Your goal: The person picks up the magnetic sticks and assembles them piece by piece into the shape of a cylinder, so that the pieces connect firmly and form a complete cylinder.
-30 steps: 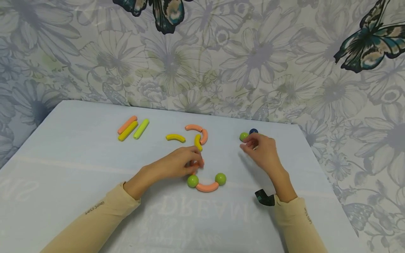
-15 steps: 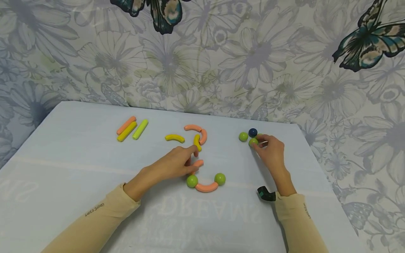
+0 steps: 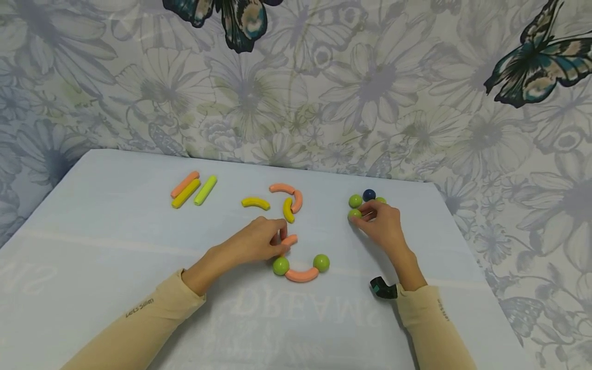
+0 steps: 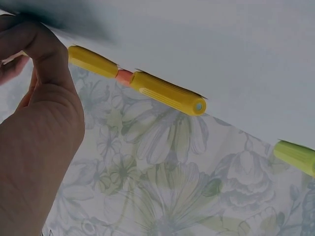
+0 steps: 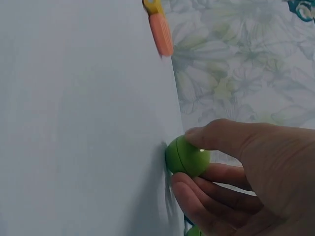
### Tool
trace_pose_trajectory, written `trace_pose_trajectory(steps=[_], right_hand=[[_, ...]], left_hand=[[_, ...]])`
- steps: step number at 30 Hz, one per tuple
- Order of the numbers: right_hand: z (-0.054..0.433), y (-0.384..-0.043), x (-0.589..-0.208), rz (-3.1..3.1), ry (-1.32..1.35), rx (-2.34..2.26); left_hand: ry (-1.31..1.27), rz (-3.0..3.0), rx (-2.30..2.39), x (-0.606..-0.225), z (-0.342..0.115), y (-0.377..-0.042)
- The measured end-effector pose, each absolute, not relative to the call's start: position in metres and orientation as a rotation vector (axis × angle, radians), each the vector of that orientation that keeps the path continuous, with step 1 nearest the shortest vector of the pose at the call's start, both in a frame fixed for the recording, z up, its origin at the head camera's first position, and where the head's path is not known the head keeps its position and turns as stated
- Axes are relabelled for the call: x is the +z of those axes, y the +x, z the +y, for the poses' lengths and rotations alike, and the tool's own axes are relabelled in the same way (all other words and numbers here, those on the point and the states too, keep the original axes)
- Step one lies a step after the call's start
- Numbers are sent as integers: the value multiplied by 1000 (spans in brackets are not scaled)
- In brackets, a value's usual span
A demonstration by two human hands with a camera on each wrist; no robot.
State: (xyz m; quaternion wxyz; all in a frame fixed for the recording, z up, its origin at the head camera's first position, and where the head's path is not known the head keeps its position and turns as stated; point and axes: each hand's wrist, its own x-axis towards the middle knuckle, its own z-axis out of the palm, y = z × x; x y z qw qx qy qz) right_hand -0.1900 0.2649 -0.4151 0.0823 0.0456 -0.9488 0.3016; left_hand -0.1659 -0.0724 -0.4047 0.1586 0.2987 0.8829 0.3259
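Observation:
My right hand (image 3: 384,223) pinches a green ball (image 5: 188,156) between thumb and fingers, close over the white tabletop; a seam line runs round the ball. Beside it lie a green ball (image 3: 355,201), a dark blue ball (image 3: 369,195) and another green ball (image 3: 381,200), partly hidden by that hand. My left hand (image 3: 254,240) has thumb and index finger around a curved orange piece (image 3: 290,240), whose lower part they hide. Just below are a green ball (image 3: 280,266), a curved orange piece (image 3: 302,276) and a green ball (image 3: 321,263), joined in an arc.
Farther back lie two curved yellow pieces (image 3: 256,203) and two curved orange pieces (image 3: 282,188). Straight orange, yellow (image 3: 186,193) and light green (image 3: 205,190) sticks lie at the back left. A floral wall covering (image 3: 296,103) rises behind the table (image 3: 115,216).
My right hand has taken hold of a green ball from the group and drawn it left, toward me. My left index finger has come down toward the curved orange piece.

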Motion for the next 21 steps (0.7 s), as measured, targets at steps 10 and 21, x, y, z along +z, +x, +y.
trace_pose_trajectory(steps=[10, 21], right_hand=[[229, -182, -415, -2868, 327, 1041], [195, -167, -418, -2897, 477, 1289]], left_hand=[[901, 2522, 958, -410, -72, -166], [890, 2512, 990, -409, -70, -166]])
